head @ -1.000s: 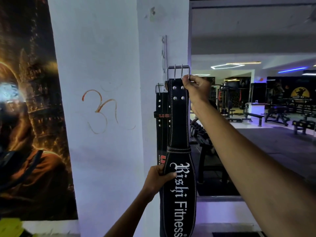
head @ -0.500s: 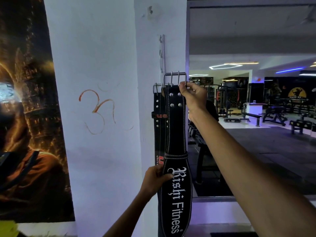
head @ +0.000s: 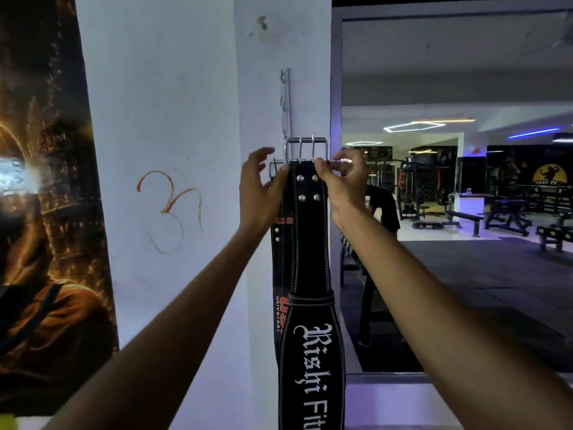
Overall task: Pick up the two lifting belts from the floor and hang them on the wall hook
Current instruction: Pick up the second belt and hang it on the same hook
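Observation:
A black lifting belt (head: 310,243) with white lettering hangs straight down the white pillar, its steel buckle (head: 306,149) up at the metal hook rail (head: 285,103). Behind it and to its left hangs a second black belt (head: 280,274) with red and white lettering, its buckle partly hidden by my left hand. My right hand (head: 344,178) pinches the front belt's top right corner just under the buckle. My left hand (head: 260,187) is at the top left edge of the belts, thumb against the front belt, fingers spread apart.
The white pillar (head: 173,119) bears an orange painted symbol (head: 170,206). A dark poster (head: 46,212) covers the wall on the left. On the right a mirror (head: 449,212) reflects gym benches, machines and a person in black.
My left hand let go of the front belt's lower wide part and rose to the top left beside the buckle. My right hand stays at the top right corner.

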Demonstrator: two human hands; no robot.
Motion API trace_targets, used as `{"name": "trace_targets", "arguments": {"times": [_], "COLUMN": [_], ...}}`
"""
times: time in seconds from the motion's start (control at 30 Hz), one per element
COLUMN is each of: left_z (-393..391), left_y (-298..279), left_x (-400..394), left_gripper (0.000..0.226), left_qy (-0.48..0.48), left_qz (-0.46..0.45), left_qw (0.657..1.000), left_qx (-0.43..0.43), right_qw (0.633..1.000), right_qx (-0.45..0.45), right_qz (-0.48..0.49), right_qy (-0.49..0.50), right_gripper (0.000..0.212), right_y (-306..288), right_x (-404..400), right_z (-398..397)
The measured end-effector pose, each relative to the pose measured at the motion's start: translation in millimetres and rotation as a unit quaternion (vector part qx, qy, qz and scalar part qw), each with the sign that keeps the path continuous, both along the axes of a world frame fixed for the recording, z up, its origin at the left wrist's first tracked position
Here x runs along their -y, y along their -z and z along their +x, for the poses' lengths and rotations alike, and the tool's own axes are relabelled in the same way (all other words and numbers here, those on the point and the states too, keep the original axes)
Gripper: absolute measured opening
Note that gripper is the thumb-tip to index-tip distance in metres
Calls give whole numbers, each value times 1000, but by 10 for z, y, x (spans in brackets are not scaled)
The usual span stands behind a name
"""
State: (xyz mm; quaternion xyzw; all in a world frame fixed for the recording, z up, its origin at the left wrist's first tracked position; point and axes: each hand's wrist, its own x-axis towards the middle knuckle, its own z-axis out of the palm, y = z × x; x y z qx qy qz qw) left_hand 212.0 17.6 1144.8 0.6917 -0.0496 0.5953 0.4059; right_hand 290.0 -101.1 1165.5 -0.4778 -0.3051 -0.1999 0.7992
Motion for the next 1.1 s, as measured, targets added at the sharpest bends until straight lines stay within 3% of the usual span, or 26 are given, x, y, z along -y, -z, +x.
{"name": "trace_targets", "arguments": {"times": [0.17, 0.3, 0.43, 0.77, 1.0, 1.1], "left_z": [249, 426, 732, 1405, 1887, 1998], "left_y": [-345, -546, -720, -1311, -1535, -1627], "left_x": [-164, -358, -683, -1358, -1527, -1540], "left_gripper": [38, 60, 51, 42, 32, 59], "left_qy": [53, 23, 38, 81, 72, 74], "left_qz": [-1, 16, 39, 84, 51, -11], "left_qw": [998, 1000, 998, 993, 995, 995], "left_qx": [-23, -9, -7, 17, 46, 70], "right_qw": [997, 996, 994, 984, 986, 984], "right_qx": [64, 72, 101, 154, 141, 150], "right_qz": [-24, -45, -41, -40, -27, -19], "right_qy": [20, 15, -3, 86, 90, 99], "right_gripper": [12, 32, 33, 28, 26, 28], "right_y": [-182, -351, -487, -1068, -1359, -1464], "right_x": [-204, -388, -587, -1210, -1457, -1523], "right_z": [251, 479, 694, 1306, 1689, 1799]}}
